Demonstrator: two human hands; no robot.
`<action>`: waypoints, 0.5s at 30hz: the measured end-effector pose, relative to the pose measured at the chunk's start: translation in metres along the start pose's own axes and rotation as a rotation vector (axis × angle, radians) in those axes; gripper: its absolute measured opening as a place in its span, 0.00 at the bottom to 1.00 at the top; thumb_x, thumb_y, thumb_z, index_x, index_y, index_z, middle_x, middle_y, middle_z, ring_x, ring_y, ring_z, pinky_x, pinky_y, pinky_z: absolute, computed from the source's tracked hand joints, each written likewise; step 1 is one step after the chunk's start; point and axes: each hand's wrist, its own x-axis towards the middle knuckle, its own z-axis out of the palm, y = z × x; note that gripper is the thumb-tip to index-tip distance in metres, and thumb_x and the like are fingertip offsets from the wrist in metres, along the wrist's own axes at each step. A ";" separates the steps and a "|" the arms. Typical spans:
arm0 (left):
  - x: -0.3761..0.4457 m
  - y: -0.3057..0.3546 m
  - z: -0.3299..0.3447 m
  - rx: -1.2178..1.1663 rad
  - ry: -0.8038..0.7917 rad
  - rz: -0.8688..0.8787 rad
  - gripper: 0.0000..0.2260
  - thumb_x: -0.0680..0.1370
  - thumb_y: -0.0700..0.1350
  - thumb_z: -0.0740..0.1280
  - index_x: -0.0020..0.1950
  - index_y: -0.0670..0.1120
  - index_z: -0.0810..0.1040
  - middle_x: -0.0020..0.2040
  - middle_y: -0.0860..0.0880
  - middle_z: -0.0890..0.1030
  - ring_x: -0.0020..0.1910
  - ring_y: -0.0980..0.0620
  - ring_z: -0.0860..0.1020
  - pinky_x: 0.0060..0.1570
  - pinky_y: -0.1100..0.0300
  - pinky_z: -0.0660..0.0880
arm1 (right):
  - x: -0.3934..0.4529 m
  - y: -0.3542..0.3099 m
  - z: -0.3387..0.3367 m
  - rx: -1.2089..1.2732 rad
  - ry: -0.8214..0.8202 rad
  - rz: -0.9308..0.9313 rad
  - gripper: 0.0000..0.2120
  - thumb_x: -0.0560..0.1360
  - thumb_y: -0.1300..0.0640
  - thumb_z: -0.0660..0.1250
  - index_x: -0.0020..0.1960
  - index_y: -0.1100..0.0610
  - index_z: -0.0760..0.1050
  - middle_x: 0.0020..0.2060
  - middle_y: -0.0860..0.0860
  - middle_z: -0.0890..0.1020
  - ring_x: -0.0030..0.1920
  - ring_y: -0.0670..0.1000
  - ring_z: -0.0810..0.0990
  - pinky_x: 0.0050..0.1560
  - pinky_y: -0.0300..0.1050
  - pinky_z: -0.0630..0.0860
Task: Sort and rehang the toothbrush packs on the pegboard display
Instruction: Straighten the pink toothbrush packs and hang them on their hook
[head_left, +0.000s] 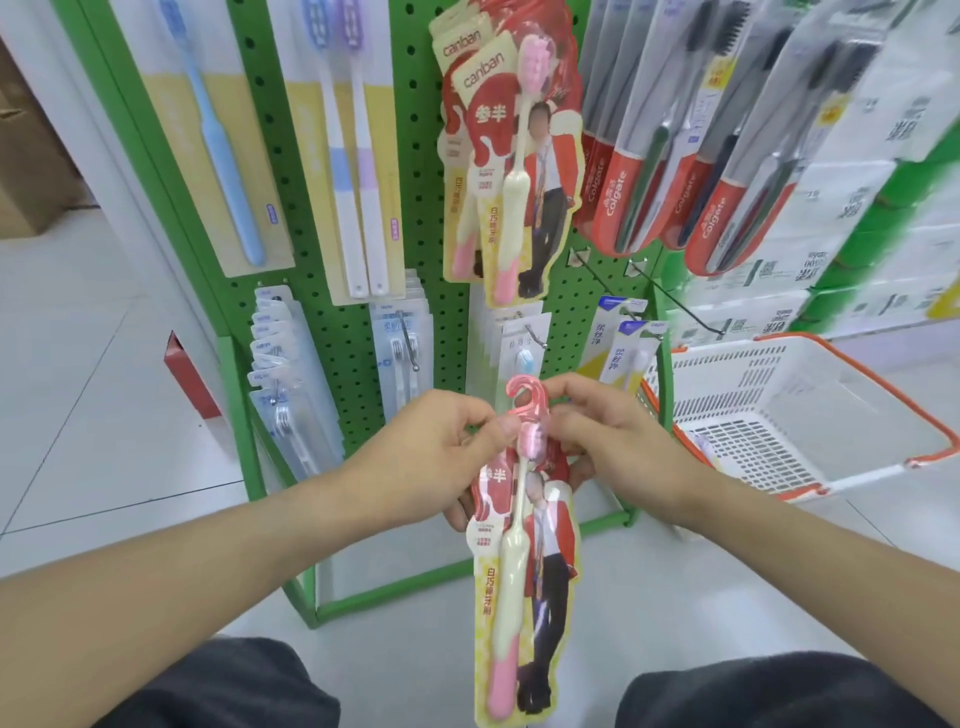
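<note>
Toothbrush packs are hanging across a green pegboard display (332, 218) that is filling the upper half of the view, and a person is crouching in front of it. Largest first: a white plastic basket (779, 410) with an orange rim is sitting on the floor just beside the display's lower right corner. Along the top edge, grey and red Colgate packs (675, 156) are crowding the upper right, pale two-brush cards are hanging at the upper left, and a bunch of red and cream canban packs (511, 156) is hanging on a peg at the top centre. Below them, towards the bottom edge, clear blister packs are lining the left side. A bare peg (680, 306) is jutting out at the right edge, under the Colgate packs. In front of the display's lower centre, both hands are grasping one red and cream pack (524, 545), the same design as the bunch above. The left hand (441, 457) is pinching its upper left edge and the right hand (608, 441) is pinching its upper right, while the pack is dangling between the knees. Smallest, a pink plastic hook (522, 397) is sticking up from the pack's top between the fingertips. To do this step well, the person should probably be keeping the hook upright and facing forward, lifting the pack to the matching bunch, and sliding the hook's opening over that peg without knocking its neighbours.
</note>
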 end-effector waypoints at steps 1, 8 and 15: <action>0.000 0.000 0.000 0.016 0.000 0.004 0.18 0.83 0.53 0.62 0.43 0.40 0.77 0.32 0.43 0.84 0.29 0.41 0.83 0.29 0.50 0.80 | -0.001 -0.001 0.000 0.010 -0.013 0.006 0.07 0.84 0.60 0.62 0.59 0.62 0.75 0.35 0.55 0.82 0.33 0.49 0.81 0.30 0.43 0.78; 0.000 -0.004 0.003 0.048 0.062 -0.001 0.12 0.84 0.51 0.61 0.49 0.44 0.77 0.32 0.45 0.84 0.29 0.43 0.84 0.32 0.44 0.82 | 0.002 0.009 -0.003 -0.309 0.121 -0.223 0.25 0.70 0.51 0.79 0.64 0.50 0.75 0.47 0.52 0.80 0.50 0.48 0.81 0.52 0.43 0.78; -0.003 -0.001 0.008 -0.125 0.003 -0.028 0.05 0.83 0.41 0.62 0.58 0.43 0.71 0.41 0.41 0.86 0.33 0.40 0.85 0.34 0.49 0.81 | 0.002 0.011 0.003 -0.414 0.016 -0.242 0.04 0.81 0.55 0.69 0.53 0.48 0.74 0.31 0.52 0.82 0.32 0.55 0.80 0.38 0.54 0.78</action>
